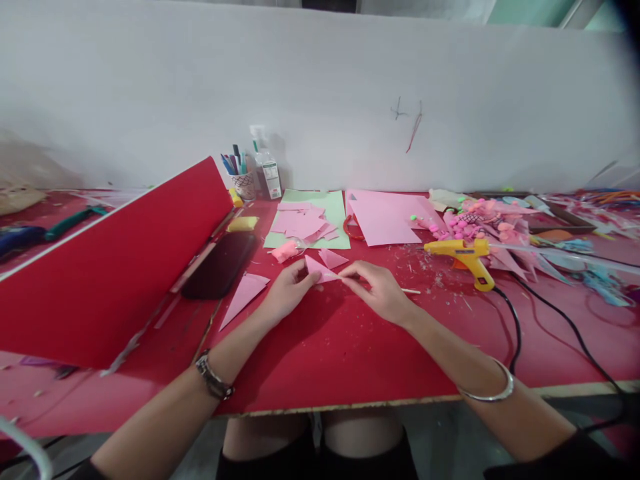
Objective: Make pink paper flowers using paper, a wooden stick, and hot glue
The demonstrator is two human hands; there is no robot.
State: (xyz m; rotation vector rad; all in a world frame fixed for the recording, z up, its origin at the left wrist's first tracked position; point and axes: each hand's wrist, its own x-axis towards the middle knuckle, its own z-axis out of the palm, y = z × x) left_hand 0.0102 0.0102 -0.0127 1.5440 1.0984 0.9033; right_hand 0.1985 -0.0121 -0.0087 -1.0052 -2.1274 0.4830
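Note:
My left hand (286,291) grips a small pink paper piece (318,269) between thumb and fingers, above the red table. At the paper's pointed right end, the fingertips of my right hand (375,288) are pinched together on it. A thin pale stick (411,291) pokes out beyond my right hand; whether the hand touches it is hidden. Just behind the held piece lies a pink paper triangle (332,259). Another pink paper triangle (244,297) rests left of my left hand. Close behind that hand is a small pink lump in clear wrapping (285,251).
Cut pink papers lie on a green sheet (337,203), with large pink sheets (387,217) beside it. To the right are a yellow glue gun (463,257) with a black cord and a pink decorated pile (480,223). A red board (135,260) and dark phone (220,267) occupy the left.

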